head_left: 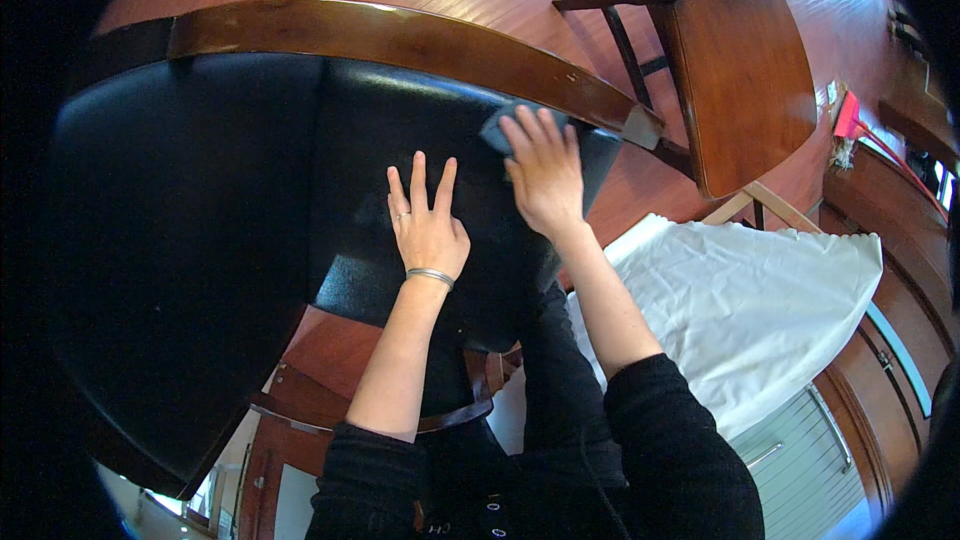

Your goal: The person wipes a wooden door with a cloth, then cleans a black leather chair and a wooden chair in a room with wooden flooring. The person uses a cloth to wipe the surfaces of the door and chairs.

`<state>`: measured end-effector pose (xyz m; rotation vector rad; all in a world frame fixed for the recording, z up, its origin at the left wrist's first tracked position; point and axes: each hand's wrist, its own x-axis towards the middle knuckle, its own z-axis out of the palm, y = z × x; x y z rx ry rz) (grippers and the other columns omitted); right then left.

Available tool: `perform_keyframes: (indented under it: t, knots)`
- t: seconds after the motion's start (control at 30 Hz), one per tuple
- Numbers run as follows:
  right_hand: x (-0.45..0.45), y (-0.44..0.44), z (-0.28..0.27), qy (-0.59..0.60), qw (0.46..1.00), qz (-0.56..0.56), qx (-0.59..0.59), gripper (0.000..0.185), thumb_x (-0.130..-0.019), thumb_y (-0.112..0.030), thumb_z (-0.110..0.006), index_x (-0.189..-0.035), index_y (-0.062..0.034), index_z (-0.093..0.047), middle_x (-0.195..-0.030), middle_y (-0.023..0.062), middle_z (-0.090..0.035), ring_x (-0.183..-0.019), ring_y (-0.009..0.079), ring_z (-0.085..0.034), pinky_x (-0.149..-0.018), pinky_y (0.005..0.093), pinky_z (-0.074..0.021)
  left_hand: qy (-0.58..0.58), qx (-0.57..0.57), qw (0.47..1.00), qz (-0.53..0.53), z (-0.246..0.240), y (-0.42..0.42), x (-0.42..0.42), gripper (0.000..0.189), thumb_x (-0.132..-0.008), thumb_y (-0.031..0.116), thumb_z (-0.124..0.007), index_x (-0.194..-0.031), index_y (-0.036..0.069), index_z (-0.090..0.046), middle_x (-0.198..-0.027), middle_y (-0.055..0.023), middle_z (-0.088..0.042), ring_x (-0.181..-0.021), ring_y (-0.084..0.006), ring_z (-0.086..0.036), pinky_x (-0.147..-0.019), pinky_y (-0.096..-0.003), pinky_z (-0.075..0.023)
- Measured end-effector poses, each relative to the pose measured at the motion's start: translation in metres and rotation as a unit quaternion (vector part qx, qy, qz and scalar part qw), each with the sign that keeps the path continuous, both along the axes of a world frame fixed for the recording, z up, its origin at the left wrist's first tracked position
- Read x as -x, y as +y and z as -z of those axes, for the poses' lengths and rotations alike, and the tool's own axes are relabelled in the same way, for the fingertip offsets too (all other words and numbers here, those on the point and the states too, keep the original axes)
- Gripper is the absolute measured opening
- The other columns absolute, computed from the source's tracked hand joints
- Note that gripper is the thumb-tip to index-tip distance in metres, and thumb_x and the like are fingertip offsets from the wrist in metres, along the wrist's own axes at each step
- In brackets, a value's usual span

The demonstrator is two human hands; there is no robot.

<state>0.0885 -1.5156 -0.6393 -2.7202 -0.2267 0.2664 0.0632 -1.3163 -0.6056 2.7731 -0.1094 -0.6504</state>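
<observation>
A black padded leather-like panel point(247, 180) with a curved brown wooden rail point(360, 26) along its far side lies before me. My right hand point(544, 172) presses a blue-grey cloth point(504, 127) onto the black surface near the rail's right end. The cloth shows beside and behind the fingers, and part of it is hidden under the hand. My left hand point(429, 229), with a ring and a bracelet, rests flat on the same surface to the left, fingers spread, with nothing held.
A wooden chair point(739, 82) stands on the wood-look floor at upper right. Right of me, a white cloth cover point(735, 300) drapes over something. A red broom point(849, 116) is at the far right, near wooden panelling. Another wooden frame piece point(450, 416) shows below my arms.
</observation>
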Motion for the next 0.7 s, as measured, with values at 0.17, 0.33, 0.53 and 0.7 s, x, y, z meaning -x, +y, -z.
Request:
perform_keyframes:
  t: [0.17,0.33,0.53,0.7]
  knots:
    - [0.049,-0.006,-0.002,0.006,0.97,0.239,-0.048,0.061,-0.099,-0.014,-0.059,-0.158,-0.0105,-0.041,-0.166,0.0186,-0.033,-0.156,0.0419,-0.024,-0.125,0.0611,-0.0189,0.014,-0.001,1.0,0.013,-0.002,0.0,0.003,0.087,-0.083,0.004,-0.071,-0.16,0.029,-0.042,-0.172,-0.0143,-0.019,-0.157,-0.0506,-0.009,-0.123,-0.0652,-0.0273]
    - [0.09,0.011,-0.003,-0.001,0.967,0.235,-0.094,0.063,-0.101,-0.011,-0.056,-0.16,-0.0071,-0.035,-0.169,0.0216,-0.025,-0.158,0.0448,-0.017,-0.127,0.0607,-0.0127,0.012,0.007,1.0,0.022,-0.005,-0.018,0.012,0.083,-0.083,0.0,-0.067,-0.158,0.03,-0.046,-0.171,-0.0112,-0.024,-0.157,-0.0493,-0.011,-0.125,-0.0622,-0.0245]
    - [0.046,-0.026,0.027,-0.052,0.944,0.302,-0.122,0.059,-0.103,-0.013,-0.051,-0.16,-0.005,-0.035,-0.168,0.0218,-0.028,-0.158,0.0437,-0.017,-0.127,0.0589,-0.0118,0.014,0.019,0.998,0.059,-0.002,-0.03,0.018,0.085,-0.083,0.006,-0.072,-0.16,0.029,-0.043,-0.172,-0.0122,-0.021,-0.159,-0.0462,-0.009,-0.126,-0.0647,-0.0196]
    - [0.095,0.001,0.013,0.0,0.957,0.267,-0.11,0.065,-0.1,-0.009,-0.057,-0.161,-0.0062,-0.033,-0.169,0.0203,-0.025,-0.158,0.0443,-0.016,-0.127,0.0609,-0.0121,0.017,0.015,0.998,0.061,-0.003,-0.026,0.018,0.085,-0.083,0.005,-0.071,-0.16,0.028,-0.042,-0.172,-0.0112,-0.022,-0.16,-0.0437,-0.011,-0.126,-0.063,-0.021]
